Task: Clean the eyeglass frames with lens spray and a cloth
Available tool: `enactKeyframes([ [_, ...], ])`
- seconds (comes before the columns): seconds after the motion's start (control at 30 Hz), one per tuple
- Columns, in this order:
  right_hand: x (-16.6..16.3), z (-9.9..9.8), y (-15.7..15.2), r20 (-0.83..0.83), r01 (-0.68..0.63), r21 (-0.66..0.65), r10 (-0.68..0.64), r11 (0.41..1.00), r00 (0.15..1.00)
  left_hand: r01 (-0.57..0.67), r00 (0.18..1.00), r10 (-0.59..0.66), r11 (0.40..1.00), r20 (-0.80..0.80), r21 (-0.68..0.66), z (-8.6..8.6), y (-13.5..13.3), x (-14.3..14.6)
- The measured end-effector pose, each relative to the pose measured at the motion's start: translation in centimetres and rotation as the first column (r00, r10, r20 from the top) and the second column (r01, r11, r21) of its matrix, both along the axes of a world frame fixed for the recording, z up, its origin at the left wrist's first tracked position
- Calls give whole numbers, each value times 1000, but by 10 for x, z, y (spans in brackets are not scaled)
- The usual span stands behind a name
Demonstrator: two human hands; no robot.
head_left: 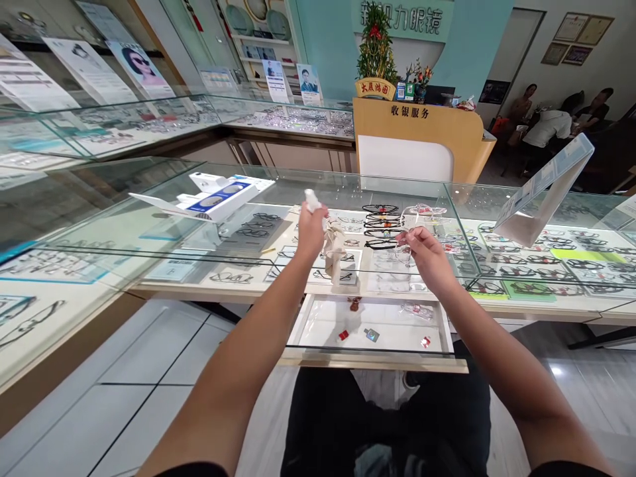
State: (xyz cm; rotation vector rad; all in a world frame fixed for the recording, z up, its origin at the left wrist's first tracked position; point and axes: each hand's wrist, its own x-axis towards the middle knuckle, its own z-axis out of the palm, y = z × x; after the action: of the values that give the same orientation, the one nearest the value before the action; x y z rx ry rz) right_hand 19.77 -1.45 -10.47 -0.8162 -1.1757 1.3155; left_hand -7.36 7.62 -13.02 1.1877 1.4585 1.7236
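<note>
My left hand (311,228) is closed round a small white spray bottle (311,199), whose top sticks up above the fingers, and a beige cloth (334,250) hangs from the same hand. My right hand (426,255) pinches a pair of clear-framed glasses (403,246) by the frame. Both hands hover over the glass counter top (348,182), above a row of dark glasses (381,225) laid out inside the case.
A pulled-out display drawer (370,331) with small red and grey items juts toward me. A white and blue box (216,199) and a tilted sign stand (541,189) sit on the counter. A wooden cashier desk (417,136) stands behind. People sit at the far right (546,126).
</note>
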Motion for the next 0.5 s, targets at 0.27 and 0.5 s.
enactKeyframes([
  [0.27,1,0,1,34,21,-8,-20,1000,999,-411,911,399,896,-104,-168,-21,23,-52],
  [0.5,2,-1,2,88,16,7,-16,1000,996,-416,906,382,884,-183,-214,-25,20,-61],
])
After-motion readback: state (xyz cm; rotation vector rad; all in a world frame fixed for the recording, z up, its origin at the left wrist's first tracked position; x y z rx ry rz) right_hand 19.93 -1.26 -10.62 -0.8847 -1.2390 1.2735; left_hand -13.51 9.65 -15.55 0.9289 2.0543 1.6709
